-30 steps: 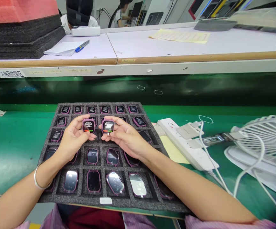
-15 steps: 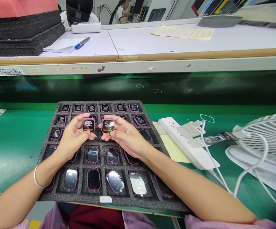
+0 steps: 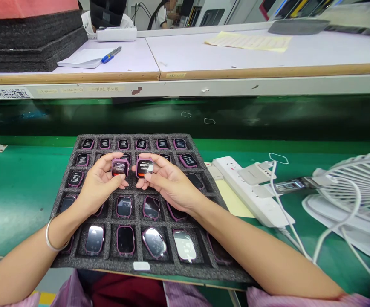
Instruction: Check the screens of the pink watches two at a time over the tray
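Since the earlier frame, the screen of the watch (image 3: 120, 167) in your left hand (image 3: 99, 183) has gone darker, and both hands are sitting a touch higher over the tray (image 3: 76, 147); otherwise little is shifting. You are gripping that watch between the thumb and fingers of your left hand, screen up. Your right hand (image 3: 169, 181) is gripping a second watch (image 3: 144, 167) the same way, its screen showing white text and a red bar. The two watches are hovering just beside each other, above the middle rows of the tray and not resting in any pocket.

The dark foam tray is lying on the green table (image 3: 18, 187) right in front of you, its pockets holding more purple-rimmed watches: lit screens in the far rows, dark or reflective ones in the near rows. A bracelet (image 3: 51, 238) is circling your left wrist. To your right a white power strip (image 3: 245, 192) with plugged cables is lying near the tray, and a white fan (image 3: 357, 192) is sitting further right.
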Available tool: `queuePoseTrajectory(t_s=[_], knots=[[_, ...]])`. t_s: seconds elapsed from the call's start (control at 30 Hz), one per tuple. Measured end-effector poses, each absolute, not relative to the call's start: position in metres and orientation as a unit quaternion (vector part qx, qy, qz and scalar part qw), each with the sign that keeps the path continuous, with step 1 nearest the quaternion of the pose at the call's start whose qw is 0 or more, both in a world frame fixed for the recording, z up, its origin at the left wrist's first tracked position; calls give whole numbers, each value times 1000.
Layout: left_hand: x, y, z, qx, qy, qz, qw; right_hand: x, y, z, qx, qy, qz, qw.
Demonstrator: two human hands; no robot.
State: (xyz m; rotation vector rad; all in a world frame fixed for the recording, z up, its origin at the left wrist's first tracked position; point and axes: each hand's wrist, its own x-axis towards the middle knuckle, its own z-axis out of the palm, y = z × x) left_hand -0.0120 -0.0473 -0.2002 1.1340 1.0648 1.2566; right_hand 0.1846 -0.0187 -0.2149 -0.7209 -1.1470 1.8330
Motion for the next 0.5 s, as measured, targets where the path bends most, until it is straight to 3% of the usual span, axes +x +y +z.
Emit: queuePoseTrajectory(t_s=[0.5], knots=[[-11, -54, -196, 440, 444, 496, 602, 184, -19, -215, -271, -437, 746, 422]])
